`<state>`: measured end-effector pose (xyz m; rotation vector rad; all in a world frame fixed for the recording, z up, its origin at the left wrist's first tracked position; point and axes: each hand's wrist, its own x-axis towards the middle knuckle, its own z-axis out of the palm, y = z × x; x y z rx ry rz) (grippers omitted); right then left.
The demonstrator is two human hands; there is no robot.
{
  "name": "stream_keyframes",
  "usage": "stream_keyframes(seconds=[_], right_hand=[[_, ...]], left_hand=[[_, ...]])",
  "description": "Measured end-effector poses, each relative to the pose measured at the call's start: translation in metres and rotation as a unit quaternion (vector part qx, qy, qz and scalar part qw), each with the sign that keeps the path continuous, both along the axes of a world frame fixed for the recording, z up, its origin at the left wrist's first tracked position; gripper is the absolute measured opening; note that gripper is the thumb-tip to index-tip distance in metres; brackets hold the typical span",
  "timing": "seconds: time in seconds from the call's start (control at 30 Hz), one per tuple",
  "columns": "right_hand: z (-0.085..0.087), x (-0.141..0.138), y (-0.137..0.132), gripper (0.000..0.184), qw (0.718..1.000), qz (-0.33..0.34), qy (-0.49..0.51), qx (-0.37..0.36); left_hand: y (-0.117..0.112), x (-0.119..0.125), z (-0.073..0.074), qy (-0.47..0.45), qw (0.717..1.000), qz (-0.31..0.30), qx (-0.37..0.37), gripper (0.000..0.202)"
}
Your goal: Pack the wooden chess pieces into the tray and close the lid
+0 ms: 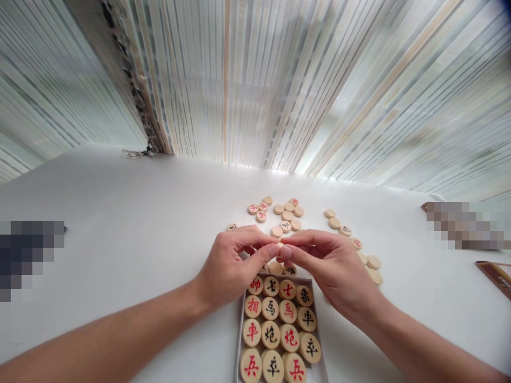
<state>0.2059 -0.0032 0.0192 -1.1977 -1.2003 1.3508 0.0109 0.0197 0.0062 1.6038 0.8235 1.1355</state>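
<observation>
My left hand (232, 257) and my right hand (334, 259) meet over the far end of an open box. Between their thumbs and fingertips they pinch one small wooden xiangqi piece (281, 245), mostly covered by the fingers. Below them, the shallow grey box (318, 375) holds rows of round xiangqi pieces with red or black characters facing up. A black-marked piece (289, 269) and a plain-faced piece (275, 267) lie at the box's far edge, partly behind my fingers.
Loose pieces lie beyond my hands on the white table (159, 213), some blank side up, including a red-marked piece (253, 209). More trail along the right, among them a pale piece (373, 261). A brown flat object (495, 276) sits far right. Striped curtains (255, 80) hang behind.
</observation>
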Motion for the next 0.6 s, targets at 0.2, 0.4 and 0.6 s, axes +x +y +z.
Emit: stream_keyframes(seconds=[0.2, 0.4, 0.6], right_hand=[[0.0029, -0.0013, -0.0032, 0.020, 1.000, 0.006, 0.023, -0.015], [0.0013, 0.0009, -0.0049, 0.021, 0.997, 0.000, 0.051, -0.052], [0.0020, -0.0015, -0.0067, 0.022, 0.997, -0.004, 0.060, -0.051]], left_hand=[[-0.0015, -0.0014, 0.0022, 0.010, 1.000, -0.007, 0.000, 0.016], [-0.0016, -0.0009, 0.0002, 0.010, 1.000, -0.016, -0.009, 0.017], [-0.0020, 0.0006, 0.0019, 0.024, 0.999, -0.013, 0.017, 0.015]])
